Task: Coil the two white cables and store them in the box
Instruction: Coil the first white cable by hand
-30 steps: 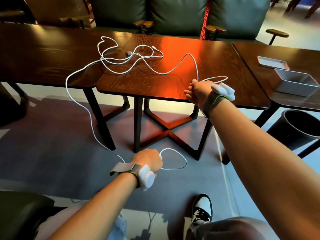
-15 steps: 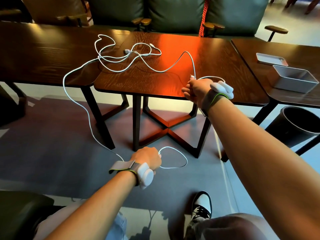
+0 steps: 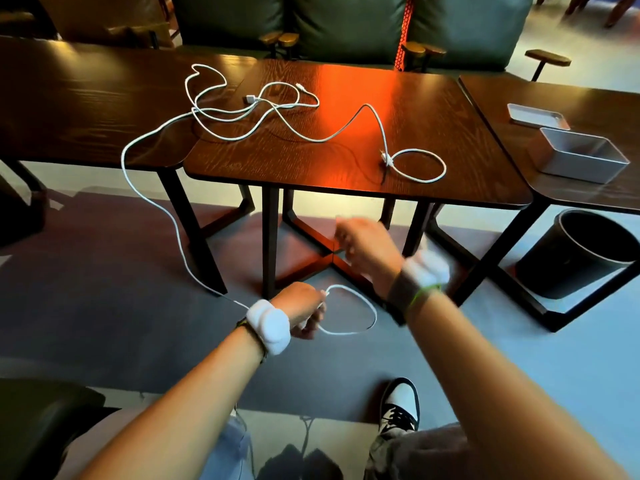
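Gently, your left hand [image 3: 300, 310] grips the thin white cable [image 3: 175, 220] (right hand [image 3: 367, 251] blurred, grip unreadable), so yanking could snag the far tangle [image 3: 239, 114].

Three tables side by side, a sofa [image 3: 346, 22] behind them.
The cables [image 3: 242, 112] sprawl across the middle table [image 3: 433, 109] and onto the left table [image 3: 86, 98]; one cable [image 3: 152, 188] drops over the edge to the left hand [image 3: 301, 313] in front. On the right table [image 3: 588, 95] sits the box [image 3: 585, 164], lid [image 3: 536, 114] behind it, bin [image 3: 571, 265] underneath.
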`<state>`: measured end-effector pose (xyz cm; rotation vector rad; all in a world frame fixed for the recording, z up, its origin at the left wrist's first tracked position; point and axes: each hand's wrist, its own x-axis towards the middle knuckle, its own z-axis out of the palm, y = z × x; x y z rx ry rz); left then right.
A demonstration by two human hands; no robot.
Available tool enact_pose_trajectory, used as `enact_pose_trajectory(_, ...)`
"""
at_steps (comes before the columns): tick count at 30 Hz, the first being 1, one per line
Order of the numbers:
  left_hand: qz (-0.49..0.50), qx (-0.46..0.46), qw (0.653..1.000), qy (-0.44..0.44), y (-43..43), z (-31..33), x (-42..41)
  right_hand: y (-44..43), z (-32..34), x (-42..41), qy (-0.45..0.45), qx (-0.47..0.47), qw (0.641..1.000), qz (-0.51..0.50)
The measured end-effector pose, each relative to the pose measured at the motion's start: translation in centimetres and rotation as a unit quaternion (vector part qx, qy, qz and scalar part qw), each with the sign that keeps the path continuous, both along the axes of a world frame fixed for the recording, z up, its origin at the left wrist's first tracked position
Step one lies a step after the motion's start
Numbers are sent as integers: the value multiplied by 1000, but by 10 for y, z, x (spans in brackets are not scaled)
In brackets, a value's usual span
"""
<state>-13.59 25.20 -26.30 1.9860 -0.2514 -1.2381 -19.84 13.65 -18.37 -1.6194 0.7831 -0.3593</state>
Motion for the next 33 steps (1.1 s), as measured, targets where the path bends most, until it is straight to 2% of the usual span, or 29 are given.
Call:
enact_pose_trajectory(3, 78, -86, 991, 62, 1, 1, 1, 31, -43, -25, 168, -139, 967, 134)
enact_pose_trajectory(5, 92, -139, 983, 73, 4, 3, -1, 43, -54, -32, 207, -114, 957, 165)
enact_pose_trajectory(9, 146, -194, 965, 97, 11, 0, -1, 52, -57, -33, 136, 5, 984, 116)
enact_pose_trajectory(13, 137, -227, 958, 105, 16, 3, 0, 52, -58, -36, 99, 100, 986, 89)
enact_pose_trajectory(19, 162, -235, 955, 82, 15, 1, -1, 55, -71, -36, 91, 44, 994, 52)
enact_pose_trajectory(20, 149, -227, 961, 59, 15, 0, 1, 54, -73, -37, 87, 41, 994, 55)
enact_pose_trajectory(23, 75, -159, 980, -96, 14, -3, 5, 51, -75, -37, 100, -1, 993, 54)
enact_pose_trajectory(25, 62, -154, 978, -126, 14, -4, 4, 46, -74, -37, 128, -54, 989, 46)
enact_pose_trajectory(27, 60, -156, 978, -124, 12, -4, 0, 41, -69, -36, 139, -53, 988, 37)
enact_pose_trajectory(30, 37, -140, 977, -157, 12, -3, 3, 37, -62, -37, 99, 71, 992, 27)
enact_pose_trajectory(33, -10, -79, 962, -262, 16, -1, 18, 36, -58, -39, 26, 220, 974, -38)
